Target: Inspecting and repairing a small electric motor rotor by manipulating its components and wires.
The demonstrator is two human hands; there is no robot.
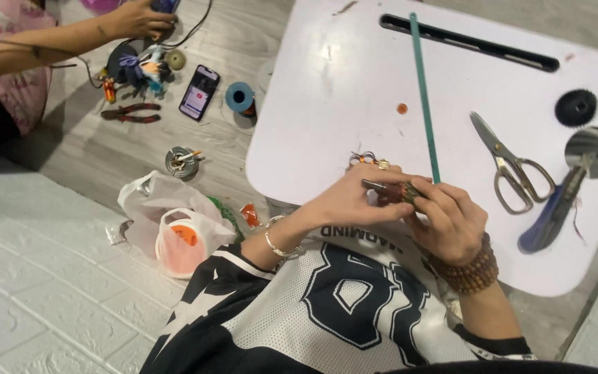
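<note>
A small dark piece (pixel 397 192) is pinched between the fingers of the left hand (pixel 354 201) and right hand (pixel 451 221), just above the near edge of the white surface (pixel 327 90). Looks mid-job: scissors (pixel 510 166) and a blue knife (pixel 551 211) are left lying untouched, the teal strip (pixel 423 90) uncut.

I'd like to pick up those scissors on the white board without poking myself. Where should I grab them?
Take the scissors by the two loop handles, coming from the board's near edge. The loops face the person, the closed blades point away to the upper left, and they lie flat with bare board around them.
</note>
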